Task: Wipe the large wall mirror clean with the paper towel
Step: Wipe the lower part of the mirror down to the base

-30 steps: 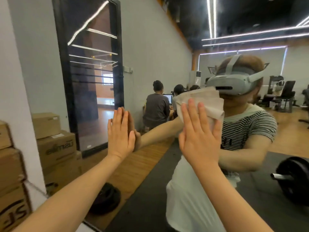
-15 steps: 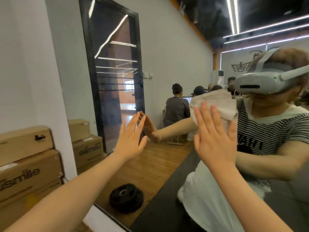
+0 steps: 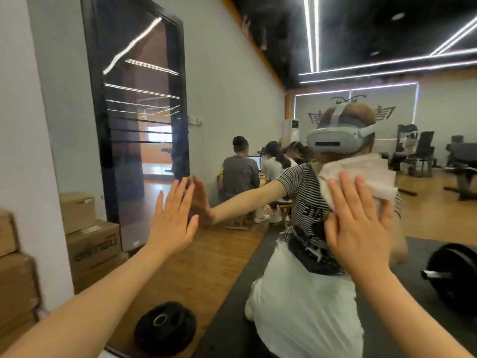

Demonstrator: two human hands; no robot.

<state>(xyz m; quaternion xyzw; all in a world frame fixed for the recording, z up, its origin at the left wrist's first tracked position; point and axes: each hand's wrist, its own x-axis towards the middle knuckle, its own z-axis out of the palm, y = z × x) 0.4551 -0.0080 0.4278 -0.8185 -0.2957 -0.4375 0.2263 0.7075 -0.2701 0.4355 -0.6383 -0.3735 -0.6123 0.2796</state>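
The large wall mirror (image 3: 232, 81) fills most of the view and reflects the room and the person wearing a headset. My left hand (image 3: 174, 218) lies flat against the glass with straight fingers, meeting its own reflection. My right hand (image 3: 358, 226) presses a folded white paper towel (image 3: 361, 174) onto the mirror with flat, spread fingers. The towel sticks out above and to the right of my fingertips.
Stacked cardboard boxes (image 3: 15, 275) stand at the left beside the mirror's edge. Reflected in the glass are more boxes (image 3: 93, 244), a black weight plate (image 3: 165, 324) on the wooden floor, a barbell plate (image 3: 451, 275), seated people and gym machines.
My right hand and the towel have slid to the right and a little lower across the glass. My left hand stays flat on the mirror. The view has shifted.
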